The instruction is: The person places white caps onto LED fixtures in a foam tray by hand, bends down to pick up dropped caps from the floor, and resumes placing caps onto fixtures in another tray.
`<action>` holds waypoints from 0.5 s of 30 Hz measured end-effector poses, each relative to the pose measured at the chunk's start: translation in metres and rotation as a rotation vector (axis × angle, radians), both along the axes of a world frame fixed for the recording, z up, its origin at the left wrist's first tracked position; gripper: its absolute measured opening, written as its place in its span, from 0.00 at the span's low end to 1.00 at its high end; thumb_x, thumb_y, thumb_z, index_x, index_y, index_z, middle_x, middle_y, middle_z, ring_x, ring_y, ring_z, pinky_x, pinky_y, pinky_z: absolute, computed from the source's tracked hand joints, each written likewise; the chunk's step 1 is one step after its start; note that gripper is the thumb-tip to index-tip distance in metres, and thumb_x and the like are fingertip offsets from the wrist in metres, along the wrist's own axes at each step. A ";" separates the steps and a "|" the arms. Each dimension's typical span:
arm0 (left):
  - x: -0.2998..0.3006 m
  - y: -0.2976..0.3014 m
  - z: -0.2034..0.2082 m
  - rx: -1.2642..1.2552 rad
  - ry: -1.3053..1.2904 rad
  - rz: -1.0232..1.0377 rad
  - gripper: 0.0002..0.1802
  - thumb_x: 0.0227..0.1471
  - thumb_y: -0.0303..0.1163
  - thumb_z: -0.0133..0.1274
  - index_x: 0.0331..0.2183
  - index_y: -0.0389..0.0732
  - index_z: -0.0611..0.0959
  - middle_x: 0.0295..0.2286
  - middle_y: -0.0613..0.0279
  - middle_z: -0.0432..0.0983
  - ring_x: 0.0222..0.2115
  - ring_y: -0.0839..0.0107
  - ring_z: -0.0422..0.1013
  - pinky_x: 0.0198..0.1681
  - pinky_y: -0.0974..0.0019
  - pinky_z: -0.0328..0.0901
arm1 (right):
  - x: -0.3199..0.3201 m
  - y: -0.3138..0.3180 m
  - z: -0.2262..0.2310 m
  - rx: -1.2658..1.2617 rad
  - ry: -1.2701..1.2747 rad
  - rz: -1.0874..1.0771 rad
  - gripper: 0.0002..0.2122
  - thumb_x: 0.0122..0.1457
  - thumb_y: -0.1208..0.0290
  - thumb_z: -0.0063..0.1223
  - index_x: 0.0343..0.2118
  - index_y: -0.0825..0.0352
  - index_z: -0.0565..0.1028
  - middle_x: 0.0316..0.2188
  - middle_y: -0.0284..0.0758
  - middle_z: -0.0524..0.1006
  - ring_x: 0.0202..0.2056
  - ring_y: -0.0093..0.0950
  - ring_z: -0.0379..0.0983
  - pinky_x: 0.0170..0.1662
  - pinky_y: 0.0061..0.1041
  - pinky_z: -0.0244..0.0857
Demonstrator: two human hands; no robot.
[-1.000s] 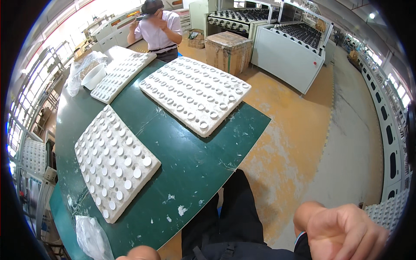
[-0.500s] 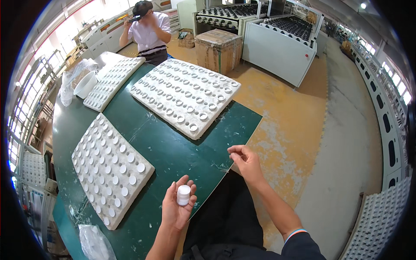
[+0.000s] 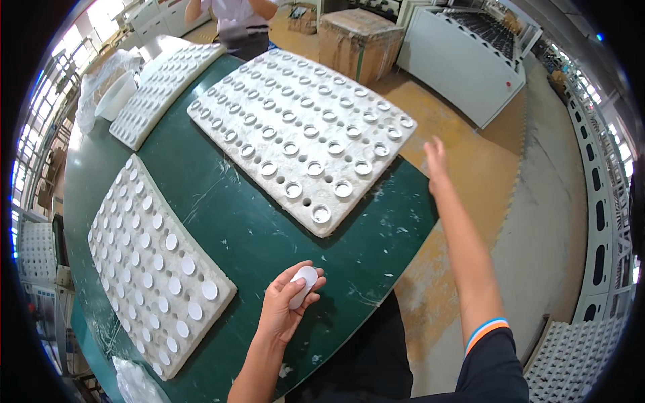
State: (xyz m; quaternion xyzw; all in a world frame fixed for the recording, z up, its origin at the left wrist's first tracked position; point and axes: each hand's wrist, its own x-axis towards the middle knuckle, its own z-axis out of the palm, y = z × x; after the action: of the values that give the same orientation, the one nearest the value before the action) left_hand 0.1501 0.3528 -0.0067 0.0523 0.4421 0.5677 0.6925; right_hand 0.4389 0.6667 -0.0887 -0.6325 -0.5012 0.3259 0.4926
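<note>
One stack of white discs (image 3: 306, 276) is in the left hand (image 3: 290, 297), above the tabletop (image 3: 208, 201); that grip is clamped on it, thumb across the side. The right hand (image 3: 435, 160), by the table's edge, has its fingers apart, with nothing visible in them. The left board (image 3: 218, 301) already carries rows of discs, bare holes between them; the big board (image 3: 299, 207) bears rows of cups (image 3: 321, 214), apparently uncovered. The held discs are not yet set down. They look smooth, matt and round, tilted, the top face plain.
</note>
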 end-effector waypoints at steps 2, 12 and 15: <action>-0.013 0.015 -0.009 -0.028 0.026 0.003 0.23 0.49 0.25 0.51 0.48 0.30 0.70 0.39 0.46 0.73 0.36 0.65 0.75 0.32 0.74 0.74 | 0.006 0.032 -0.009 -0.121 0.200 -0.011 0.24 0.60 0.60 0.43 0.57 0.64 0.59 0.52 0.41 0.67 0.53 0.35 0.63 0.52 0.32 0.59; -0.028 0.024 -0.019 -0.104 0.214 -0.069 0.22 0.48 0.28 0.53 0.46 0.31 0.72 0.35 0.48 0.75 0.33 0.66 0.76 0.28 0.74 0.72 | 0.006 0.051 -0.013 -0.230 0.499 0.274 0.14 0.62 0.60 0.39 0.41 0.62 0.72 0.36 0.30 0.75 0.39 0.23 0.69 0.43 0.26 0.60; -0.023 0.011 -0.016 -0.118 0.214 -0.076 0.19 0.49 0.28 0.53 0.44 0.31 0.73 0.34 0.49 0.76 0.31 0.68 0.76 0.27 0.74 0.71 | 0.007 0.021 0.009 -0.174 0.354 0.320 0.13 0.61 0.61 0.41 0.42 0.62 0.73 0.36 0.29 0.75 0.39 0.22 0.68 0.41 0.25 0.59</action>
State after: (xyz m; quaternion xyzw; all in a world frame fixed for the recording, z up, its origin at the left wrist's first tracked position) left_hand 0.1267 0.3636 -0.0223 0.0883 0.5440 0.5053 0.6641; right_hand 0.4456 0.6882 -0.0792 -0.5184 -0.4709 0.5472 0.4583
